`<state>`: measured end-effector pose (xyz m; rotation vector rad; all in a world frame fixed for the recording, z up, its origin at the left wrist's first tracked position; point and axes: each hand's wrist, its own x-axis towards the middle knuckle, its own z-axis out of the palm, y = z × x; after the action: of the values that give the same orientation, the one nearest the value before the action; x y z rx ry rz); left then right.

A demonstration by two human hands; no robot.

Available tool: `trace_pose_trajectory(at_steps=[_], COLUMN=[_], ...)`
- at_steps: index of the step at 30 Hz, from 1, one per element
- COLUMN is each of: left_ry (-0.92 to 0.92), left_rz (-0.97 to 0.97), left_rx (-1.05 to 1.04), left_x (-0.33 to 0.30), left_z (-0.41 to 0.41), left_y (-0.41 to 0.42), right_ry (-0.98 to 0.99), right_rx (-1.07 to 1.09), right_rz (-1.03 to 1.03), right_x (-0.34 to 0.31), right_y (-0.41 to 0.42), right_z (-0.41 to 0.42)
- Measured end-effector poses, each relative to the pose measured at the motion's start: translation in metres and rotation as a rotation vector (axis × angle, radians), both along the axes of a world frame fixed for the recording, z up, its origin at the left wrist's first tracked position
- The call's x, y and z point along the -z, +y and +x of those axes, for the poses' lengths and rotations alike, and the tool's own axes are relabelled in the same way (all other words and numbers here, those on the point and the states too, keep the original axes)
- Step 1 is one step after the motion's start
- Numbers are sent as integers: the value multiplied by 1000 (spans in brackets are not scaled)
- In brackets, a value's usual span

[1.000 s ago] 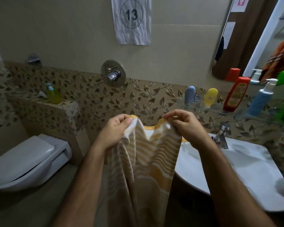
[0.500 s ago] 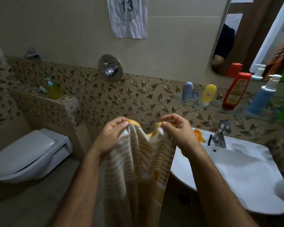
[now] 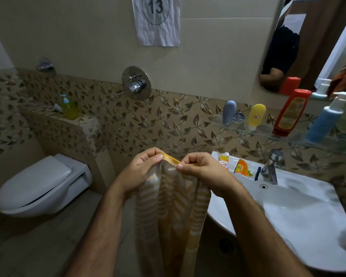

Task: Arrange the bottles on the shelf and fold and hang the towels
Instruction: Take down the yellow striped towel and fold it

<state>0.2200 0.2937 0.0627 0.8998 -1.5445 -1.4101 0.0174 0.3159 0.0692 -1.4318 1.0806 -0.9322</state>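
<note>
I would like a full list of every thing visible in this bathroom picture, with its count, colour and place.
towel: 1, yellow and white stripes, hanging from both hands in front of the sink
glass shelf: 1, clear, on the wall above the sink
bottles on shelf: 4 fully seen, grey, yellow, red, blue with white pump; a green one is cut by the right edge
sink: 1, white, at right
tap: 1, chrome, on the sink
sachets: 2, orange-yellow, on the sink rim
toilet: 1, white, lid closed, at left
soap dispenser: 1, yellow-green, on the tiled ledge
wall valve: 1, chrome
paper sign: 1, white, marked 13
mirror: 1, upper right
left hand: pinches the towel's top edge
right hand: pinches the same edge
</note>
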Motion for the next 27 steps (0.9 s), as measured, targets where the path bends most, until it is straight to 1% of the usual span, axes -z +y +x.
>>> trace_pose_trajectory(at_steps=[3, 5, 11, 14, 15, 16, 18, 20, 23, 25, 27], left_ry=[-185, -239, -163, -101, -77, -56, -38, -84, -186, -231, -260], left_rz=[-47, -43, -26, -7, -4, -7, -7, -34, -46, -60, -82], left_rx=[11, -1, -68, -66, -92, -135, -244, -331, -393, -408, -329], left_x=[3, 11, 23, 22, 21, 19, 12, 4, 1, 2, 0], left_z=[5, 10, 27, 31, 30, 29, 23, 15, 2, -4, -8], left_y=[3, 5, 11, 15, 16, 17, 17, 16, 14, 14, 15], right_ry=[-123, -176, -218, -369, -379, -328, -160, -81, -127, -170, -164], right_rx=[122, 176, 285, 355, 382, 400, 398, 410, 407, 323, 205], right_rz=[-67, -79, -23, 37, 39, 34, 31, 55, 80, 54, 39], right_x=[-11, -18, -18, -19, -20, -20, -18, -16, -12, -11, -10], right_y=[-1, -2, 0, 2, 3, 4, 5, 6, 8, 13, 16], right_z=[-11, -21, -42, -52, -55, -57, -55, -49, -36, -27, -18])
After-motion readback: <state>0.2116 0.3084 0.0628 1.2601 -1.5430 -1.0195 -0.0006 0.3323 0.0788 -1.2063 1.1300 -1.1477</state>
